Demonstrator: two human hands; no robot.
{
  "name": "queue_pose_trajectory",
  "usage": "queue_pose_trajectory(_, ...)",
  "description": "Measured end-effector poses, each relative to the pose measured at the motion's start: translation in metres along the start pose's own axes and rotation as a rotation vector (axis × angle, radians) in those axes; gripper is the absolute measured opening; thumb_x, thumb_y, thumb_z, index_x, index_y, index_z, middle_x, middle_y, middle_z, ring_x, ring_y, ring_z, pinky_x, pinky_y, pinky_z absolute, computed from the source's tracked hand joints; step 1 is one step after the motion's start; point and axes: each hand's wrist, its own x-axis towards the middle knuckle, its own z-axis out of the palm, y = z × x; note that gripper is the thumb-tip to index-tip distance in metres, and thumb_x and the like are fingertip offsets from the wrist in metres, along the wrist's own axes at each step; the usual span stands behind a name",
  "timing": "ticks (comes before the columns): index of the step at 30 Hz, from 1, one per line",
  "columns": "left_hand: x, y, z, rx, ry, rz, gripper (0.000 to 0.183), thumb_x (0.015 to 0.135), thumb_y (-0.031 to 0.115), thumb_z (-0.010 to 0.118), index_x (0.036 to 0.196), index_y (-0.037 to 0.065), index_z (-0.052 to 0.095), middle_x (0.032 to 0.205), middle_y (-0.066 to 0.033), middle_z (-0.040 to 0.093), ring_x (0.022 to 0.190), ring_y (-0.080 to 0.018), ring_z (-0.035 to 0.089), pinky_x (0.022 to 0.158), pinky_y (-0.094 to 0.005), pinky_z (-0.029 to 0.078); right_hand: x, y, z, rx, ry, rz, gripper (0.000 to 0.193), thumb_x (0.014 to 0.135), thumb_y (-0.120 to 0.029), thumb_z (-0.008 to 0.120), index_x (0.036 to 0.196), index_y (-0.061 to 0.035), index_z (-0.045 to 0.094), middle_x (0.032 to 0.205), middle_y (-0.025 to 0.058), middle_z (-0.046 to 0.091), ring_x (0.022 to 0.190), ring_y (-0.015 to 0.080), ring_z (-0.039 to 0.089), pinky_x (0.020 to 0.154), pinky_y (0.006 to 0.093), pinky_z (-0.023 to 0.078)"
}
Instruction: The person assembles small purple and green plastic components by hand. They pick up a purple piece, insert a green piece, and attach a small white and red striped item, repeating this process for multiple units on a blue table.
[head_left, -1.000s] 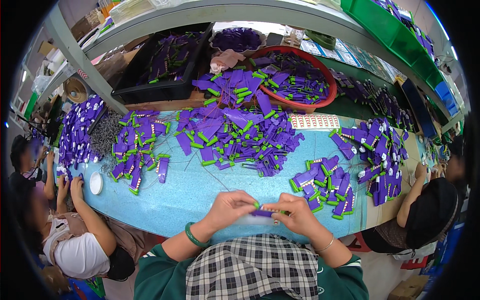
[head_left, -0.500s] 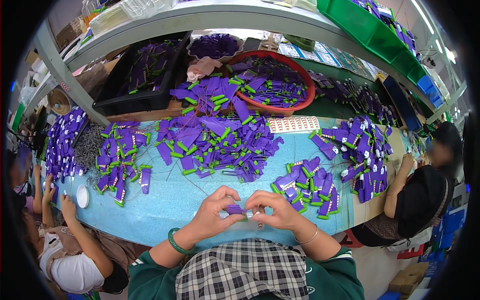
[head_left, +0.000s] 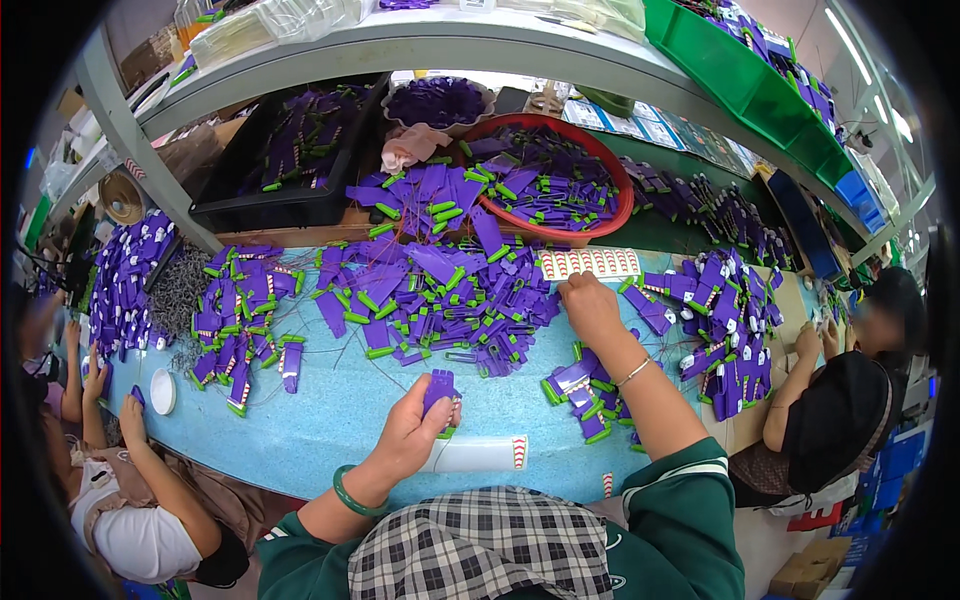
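Observation:
My left hand point(head_left: 408, 440) is closed round a purple plastic piece point(head_left: 438, 390) with a bit of green at its lower end, held upright above the table. My right hand point(head_left: 592, 312) reaches far forward, its fingers bent together at the near edge of a sticker sheet point(head_left: 610, 263) with red and cream striped labels. What those fingertips pinch, if anything, is hidden. Near me lies a whitish strip point(head_left: 475, 456) with a striped label at its right end. A large heap of purple and green pieces point(head_left: 440, 290) spreads left of my right hand.
Another pile of labelled pieces point(head_left: 590, 395) lies under my right forearm. Behind stand a red basin point(head_left: 622, 205) and a black tray point(head_left: 265, 212), both holding purple parts. A grey shelf beam point(head_left: 400, 48) crosses overhead. Co-workers sit at left and right; a white dish point(head_left: 163, 392) stands left.
My hands were together over the near table edge. The right has moved away, forward to the sticker sheet; the left keeps the purple piece, now turned upright. The whitish strip is uncovered.

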Motion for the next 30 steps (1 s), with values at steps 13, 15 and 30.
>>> queue_pose_trajectory(13,0.004,-0.013,0.022,0.121,-0.158,-0.090,0.016,0.095,0.013,0.043,0.103,0.000,0.050,0.081,-0.0072,0.060,0.076,-0.0158,0.059,0.071,-0.0313,0.048,-0.062,-0.106,-0.093,1.910,-0.302,0.613,0.006,0.082,-0.003,0.064,0.087,-0.0010,0.061,0.095,0.0086,0.063,0.083,0.0143,0.060,0.068,0.0256,0.051)
queue_pose_trajectory(15,0.003,-0.016,0.025,0.279,-0.210,-0.038,0.015,0.092,0.014,0.048,0.099,0.001,0.049,0.076,-0.0128,0.058,0.071,-0.0268,0.059,0.066,-0.0373,0.046,-0.076,-0.133,-0.087,1.812,-0.070,0.442,0.009,0.083,-0.007,0.066,0.088,-0.0017,0.062,0.100,0.0081,0.061,0.092,0.0134,0.059,0.069,0.0221,0.051)
queue_pose_trajectory(30,-0.008,-0.014,0.025,0.674,-0.308,0.097,0.019,0.090,0.019,0.053,0.084,0.001,0.056,0.072,-0.0156,0.059,0.065,-0.0297,0.058,0.061,-0.0362,0.046,-0.093,-0.155,-0.085,1.310,-0.042,0.315,0.011,0.080,-0.008,0.066,0.082,-0.0012,0.057,0.074,0.0059,0.055,0.064,0.0162,0.052,0.061,0.0269,0.043)
